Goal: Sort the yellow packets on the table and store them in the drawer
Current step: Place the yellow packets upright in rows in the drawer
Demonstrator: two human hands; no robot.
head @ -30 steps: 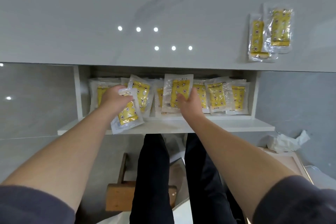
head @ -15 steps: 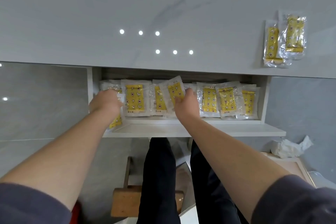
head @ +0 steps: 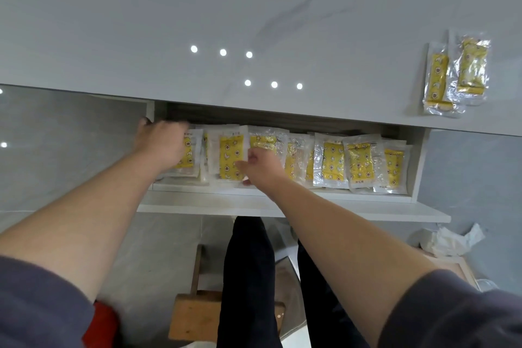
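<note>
An open white drawer [head: 282, 207] juts out under the pale marble table [head: 141, 22]. Several yellow packets in clear wrap stand in a row inside it, such as one at the right [head: 360, 162]. My left hand [head: 161, 143] lies over the leftmost packet [head: 187, 154] at the drawer's left end, with its fingers reaching toward the back. My right hand [head: 261, 168] pinches the lower part of a packet [head: 264, 142] in the middle of the row. Two more packets [head: 436, 79] [head: 473, 68] lie on the table at the far right, overlapping.
Below the drawer are my legs in dark trousers [head: 248, 277] and a wooden stool [head: 197, 316]. Crumpled white paper [head: 452, 241] lies on a low surface at the right. Something red [head: 99, 325] shows at the bottom left.
My left hand has carried its packet from the drawer's front edge into the left end of the row. My right hand has lowered its packet into the middle of the row.
</note>
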